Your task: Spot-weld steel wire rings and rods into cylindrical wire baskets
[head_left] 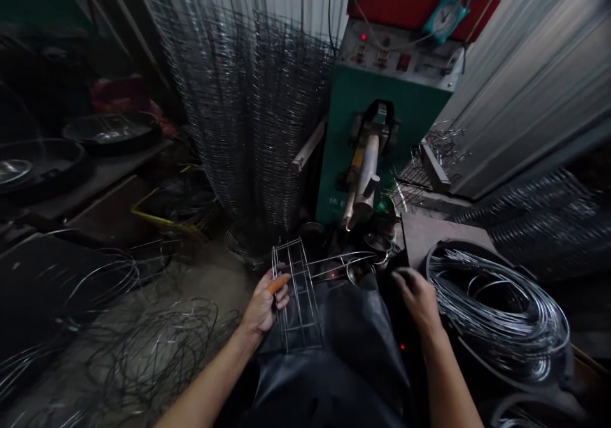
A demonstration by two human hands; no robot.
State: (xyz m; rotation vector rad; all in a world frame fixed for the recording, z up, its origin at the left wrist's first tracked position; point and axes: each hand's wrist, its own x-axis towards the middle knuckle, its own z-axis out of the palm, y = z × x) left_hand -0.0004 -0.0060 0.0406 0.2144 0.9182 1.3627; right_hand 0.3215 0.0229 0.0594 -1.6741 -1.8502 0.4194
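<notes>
My left hand [268,300], with an orange cover on the thumb, is closed on the side of a wire rack [300,294]. The rack is a small grid of thin metal rods, tilted over my dark apron, with longer wires reaching right from its upper part. My right hand [419,294] is apart from the rack, with fingers curled, beside a dark edge left of the wire coil tub. Whatever it may hold is hidden. Between my hands and the machine lie small round bowls [377,243], partly in shadow.
Ahead stands a green machine [334,160] with a metal arm [367,167] pointing down toward me. Tall stacks of wire racks [281,116] rise at its left. A tub of wire rings [496,313] sits at right. Loose wire [157,351] litters the floor near a yellow crate [167,221].
</notes>
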